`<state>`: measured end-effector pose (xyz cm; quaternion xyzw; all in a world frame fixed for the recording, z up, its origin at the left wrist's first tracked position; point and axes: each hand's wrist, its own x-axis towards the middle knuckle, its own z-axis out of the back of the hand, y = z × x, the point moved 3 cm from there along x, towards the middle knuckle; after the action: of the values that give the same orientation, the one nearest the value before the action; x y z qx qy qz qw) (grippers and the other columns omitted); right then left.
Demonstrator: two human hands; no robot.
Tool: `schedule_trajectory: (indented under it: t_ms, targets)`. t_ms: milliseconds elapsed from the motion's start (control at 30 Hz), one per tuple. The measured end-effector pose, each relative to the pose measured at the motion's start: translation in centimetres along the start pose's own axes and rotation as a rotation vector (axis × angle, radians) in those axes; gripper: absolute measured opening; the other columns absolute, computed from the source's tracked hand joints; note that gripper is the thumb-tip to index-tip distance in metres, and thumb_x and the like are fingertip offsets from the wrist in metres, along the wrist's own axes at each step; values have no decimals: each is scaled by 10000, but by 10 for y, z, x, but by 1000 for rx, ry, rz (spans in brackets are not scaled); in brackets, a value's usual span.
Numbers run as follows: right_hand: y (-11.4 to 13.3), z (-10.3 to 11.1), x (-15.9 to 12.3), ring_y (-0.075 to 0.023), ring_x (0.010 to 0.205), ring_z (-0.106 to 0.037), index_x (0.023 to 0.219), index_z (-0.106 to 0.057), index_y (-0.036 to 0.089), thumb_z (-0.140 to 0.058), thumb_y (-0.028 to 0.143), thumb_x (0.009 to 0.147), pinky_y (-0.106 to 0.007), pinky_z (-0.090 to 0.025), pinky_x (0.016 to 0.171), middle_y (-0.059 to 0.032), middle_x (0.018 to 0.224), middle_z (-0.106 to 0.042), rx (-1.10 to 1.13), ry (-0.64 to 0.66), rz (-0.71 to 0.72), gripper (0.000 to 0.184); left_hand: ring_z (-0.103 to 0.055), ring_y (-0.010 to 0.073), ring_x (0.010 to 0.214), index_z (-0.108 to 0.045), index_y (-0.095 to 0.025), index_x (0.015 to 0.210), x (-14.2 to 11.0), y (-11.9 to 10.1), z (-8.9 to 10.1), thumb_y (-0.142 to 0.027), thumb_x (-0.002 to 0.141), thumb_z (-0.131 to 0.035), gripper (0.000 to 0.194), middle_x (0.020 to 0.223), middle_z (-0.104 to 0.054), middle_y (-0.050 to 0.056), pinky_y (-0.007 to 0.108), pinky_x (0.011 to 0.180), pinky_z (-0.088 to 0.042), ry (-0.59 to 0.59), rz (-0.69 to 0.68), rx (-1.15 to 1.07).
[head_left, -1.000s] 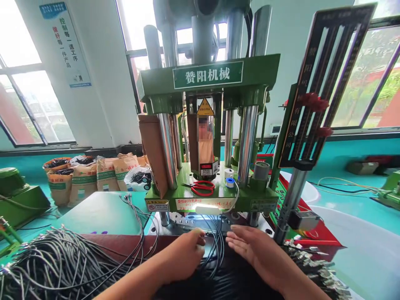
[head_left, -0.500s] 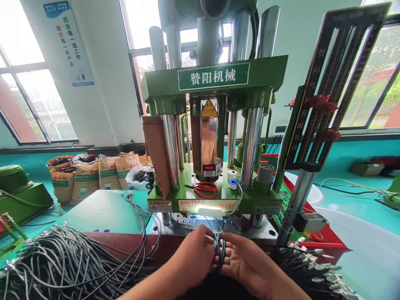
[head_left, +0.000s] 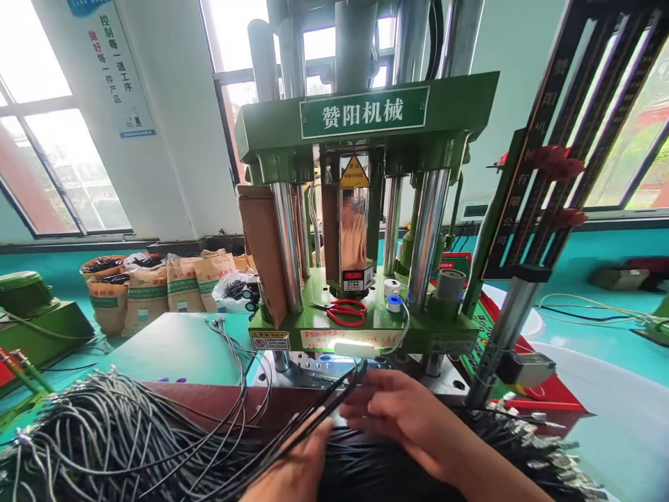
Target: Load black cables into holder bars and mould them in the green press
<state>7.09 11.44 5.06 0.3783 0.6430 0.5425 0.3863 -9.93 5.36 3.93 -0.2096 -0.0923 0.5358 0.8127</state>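
Note:
A loose bundle of thin black cables (head_left: 318, 413) runs from just under the press's lamp down and leftward across my left hand (head_left: 297, 460). That hand is blurred but looks closed around the bundle. Close beside the cables' upper end is my right hand (head_left: 405, 411), its fingers apart and partly smeared, with nothing plainly gripped. Whether its fingertips touch the cables I cannot tell. Behind both hands stands a green press (head_left: 366, 328) with a metal lower plate (head_left: 266, 369).
Dark cables (head_left: 115, 425) are heaped at the left, and more with metal ends (head_left: 543, 453) lie at the right. Red-handled scissors (head_left: 348, 312) and a blue-rimmed spool (head_left: 394, 303) rest on the press. A scale post (head_left: 509, 321) rises at right.
My hands have come apart: the left moved down and left, the right slightly up. The cables, formerly between both hands, now stretch slantwise over the left hand. The view has shifted slightly.

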Motion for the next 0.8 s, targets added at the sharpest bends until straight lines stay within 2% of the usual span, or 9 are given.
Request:
schedule_trajectory:
  t_ms: [100,133,200,300,367,467,567,633,800]
  targets:
    - [-16,25,7,-231,906,-628,904,-709,180,-504,110,714,-344,-449,830,-68,915,-704,-909,2,114,288,-412,257,1282,-396,-261,1386,19,20,17,-194,747,-500,651,1383,-492,49,381,1111,-262,56,54,62]
    - [-21,32,11,-236,921,-627,900,-722,185,-525,99,702,-331,-442,818,-74,935,-707,-1116,13,128,292,-444,257,1248,-418,-268,1366,24,20,20,-204,741,-510,635,1362,-512,49,382,1094,-281,68,50,64]
    - [-28,40,18,-246,878,-643,848,-739,187,-560,69,654,-315,-441,749,-84,901,-717,-1317,56,109,289,-512,265,1152,-488,-251,1297,31,16,23,-220,730,-526,569,1291,-563,74,392,1039,-336,129,46,86]
    - [-30,45,24,-252,757,-658,751,-734,166,-562,39,611,-299,-424,636,-96,781,-716,-1377,126,83,255,-558,270,1025,-589,-219,1116,41,11,22,-234,713,-548,405,1155,-617,94,401,947,-394,217,73,173]
    - [-27,44,23,-242,720,-651,731,-719,156,-553,34,608,-285,-411,602,-94,748,-702,-1411,170,87,241,-563,252,964,-608,-228,1016,45,12,21,-249,720,-551,303,1085,-631,74,380,900,-415,223,74,193]
    - [-18,45,14,-222,800,-629,825,-692,149,-538,54,656,-275,-424,664,-97,868,-671,-1424,173,127,248,-571,228,907,-613,-235,983,45,18,21,-267,770,-515,237,1030,-636,63,348,854,-425,201,64,162]
    - [-4,46,-4,-189,859,-608,937,-655,177,-479,71,749,-266,-427,740,-76,972,-613,-1386,111,214,278,-582,220,914,-611,-254,1041,42,22,24,-321,824,-473,266,1056,-633,54,313,817,-422,171,55,68]
    - [5,44,-18,-173,796,-612,978,-653,218,-427,119,836,-268,-430,700,-54,955,-590,-1379,68,279,285,-592,204,878,-611,-277,1067,40,21,27,-389,833,-478,291,1026,-646,27,286,777,-420,181,43,-32]
    - [14,37,-44,-184,788,-610,1119,-648,288,-392,226,911,-280,-436,690,-60,952,-599,-1388,2,350,336,-587,180,758,-671,-269,947,40,15,28,-564,698,-625,390,851,-658,-21,237,606,-377,344,45,-183]
